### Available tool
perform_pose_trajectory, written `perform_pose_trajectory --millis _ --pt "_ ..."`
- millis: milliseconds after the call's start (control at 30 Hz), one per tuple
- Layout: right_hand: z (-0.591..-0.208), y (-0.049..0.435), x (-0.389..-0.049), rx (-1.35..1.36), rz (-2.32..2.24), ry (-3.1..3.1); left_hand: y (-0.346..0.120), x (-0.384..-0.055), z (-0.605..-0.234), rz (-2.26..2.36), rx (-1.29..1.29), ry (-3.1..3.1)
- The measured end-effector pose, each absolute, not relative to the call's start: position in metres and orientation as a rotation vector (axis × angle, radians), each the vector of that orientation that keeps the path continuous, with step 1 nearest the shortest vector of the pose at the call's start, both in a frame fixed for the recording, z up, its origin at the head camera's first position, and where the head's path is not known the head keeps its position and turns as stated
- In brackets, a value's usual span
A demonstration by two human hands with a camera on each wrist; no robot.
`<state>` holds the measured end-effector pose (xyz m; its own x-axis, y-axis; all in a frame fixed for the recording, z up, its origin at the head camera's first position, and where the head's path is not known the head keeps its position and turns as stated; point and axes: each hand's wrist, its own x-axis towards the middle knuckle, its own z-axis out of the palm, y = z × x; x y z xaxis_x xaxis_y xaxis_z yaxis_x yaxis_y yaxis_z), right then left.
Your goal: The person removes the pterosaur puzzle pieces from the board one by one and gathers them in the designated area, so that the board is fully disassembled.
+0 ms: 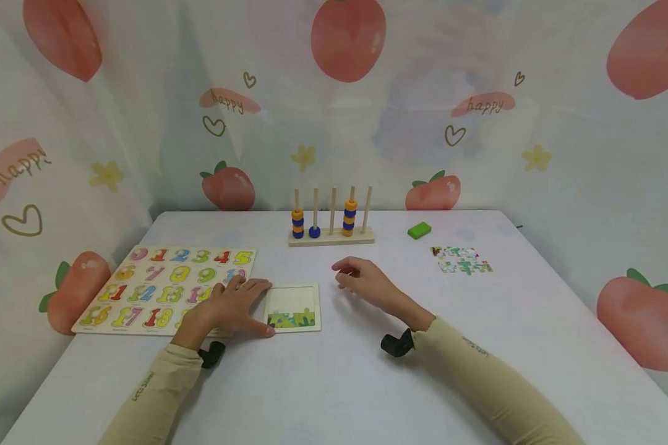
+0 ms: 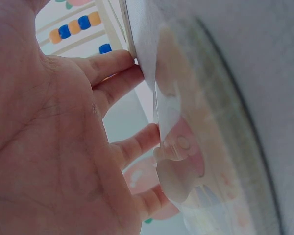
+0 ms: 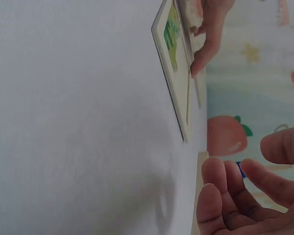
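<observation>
Though empty, right fingers [image 1: 346,263] loosely bent in midair, left fingers [image 1: 258,285] nearly straight, splayed against the puzzle frame [image 1: 292,298].

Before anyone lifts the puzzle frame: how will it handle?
Likely stiff: the puzzle frame looks like a flat board with straight edges. If pushed, it'll probably slide rather than roll or tip, since it lies flat on the table. The pieces in its near part may slip out if tilted; nothing visible covers them.
</observation>
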<state>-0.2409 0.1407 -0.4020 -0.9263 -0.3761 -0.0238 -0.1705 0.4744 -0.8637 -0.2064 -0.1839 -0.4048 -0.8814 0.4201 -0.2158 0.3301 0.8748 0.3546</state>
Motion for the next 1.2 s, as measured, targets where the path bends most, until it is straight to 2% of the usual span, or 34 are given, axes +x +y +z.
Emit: perform_pose_trajectory --millis 467,700,1200 --pt "-0.396 0.095 -0.228 -0.748 -1.333 2.404 -0.182 -0.207 -0.404 0.417 0.517 2.756" --pt "-0.398 0.077 -0.231 -0.939 -1.166 2.434 -0.182 -0.209 -0.41 0.414 0.517 2.768" --pt "-0.408 0.057 -0.238 -1.147 -0.923 2.464 -0.185 -0.213 -0.413 0.403 0.549 2.77"
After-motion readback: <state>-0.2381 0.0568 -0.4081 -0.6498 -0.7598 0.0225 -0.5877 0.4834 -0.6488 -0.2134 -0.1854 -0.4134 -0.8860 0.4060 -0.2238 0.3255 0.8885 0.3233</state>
